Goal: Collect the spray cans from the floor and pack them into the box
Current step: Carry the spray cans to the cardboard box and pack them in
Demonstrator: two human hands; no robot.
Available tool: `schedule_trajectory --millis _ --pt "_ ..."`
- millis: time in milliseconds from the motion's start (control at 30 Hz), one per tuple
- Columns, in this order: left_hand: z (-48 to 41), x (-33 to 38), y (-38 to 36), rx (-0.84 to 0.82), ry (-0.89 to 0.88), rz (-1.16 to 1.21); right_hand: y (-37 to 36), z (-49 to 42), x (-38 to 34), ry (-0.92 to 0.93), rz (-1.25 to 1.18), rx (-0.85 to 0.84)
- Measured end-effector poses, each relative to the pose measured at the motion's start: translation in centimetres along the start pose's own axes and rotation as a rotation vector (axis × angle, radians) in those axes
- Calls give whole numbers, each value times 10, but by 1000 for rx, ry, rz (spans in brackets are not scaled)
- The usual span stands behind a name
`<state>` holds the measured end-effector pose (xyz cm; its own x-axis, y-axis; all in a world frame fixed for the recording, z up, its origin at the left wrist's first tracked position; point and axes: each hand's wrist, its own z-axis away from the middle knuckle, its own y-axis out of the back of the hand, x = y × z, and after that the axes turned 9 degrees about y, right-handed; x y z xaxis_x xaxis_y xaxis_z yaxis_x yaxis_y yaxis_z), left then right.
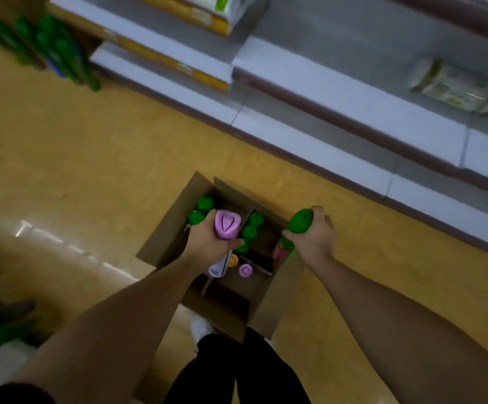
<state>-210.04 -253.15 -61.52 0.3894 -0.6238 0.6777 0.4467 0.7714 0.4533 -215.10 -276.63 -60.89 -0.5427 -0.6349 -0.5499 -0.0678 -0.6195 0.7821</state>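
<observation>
Left hand (210,243) grips a purple-capped can (226,225), right hand (312,237) a green-capped can (301,221) — the box (277,310) lies beneath both. Lowered blind, either may strike the packed cans (205,202) — and topple.

Above the open brown cardboard box (269,304) with dividers, the left hand (207,243) grips a pink-capped spray can (226,224); the right hand (312,237) grips a green-capped spray can (301,220).
</observation>
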Motion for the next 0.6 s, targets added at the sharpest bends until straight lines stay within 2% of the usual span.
schedule_trajectory --millis 100,267,600 --pt "5 -44 -15 92 5 -38 -28 0 18 33 -7 -4" --pt "7 -101 -56 185 127 -25 -77 -15 54 46 23 -35" --pt "-18 -195 -192 207 386 0 -165 -80 140 82 23 -93"
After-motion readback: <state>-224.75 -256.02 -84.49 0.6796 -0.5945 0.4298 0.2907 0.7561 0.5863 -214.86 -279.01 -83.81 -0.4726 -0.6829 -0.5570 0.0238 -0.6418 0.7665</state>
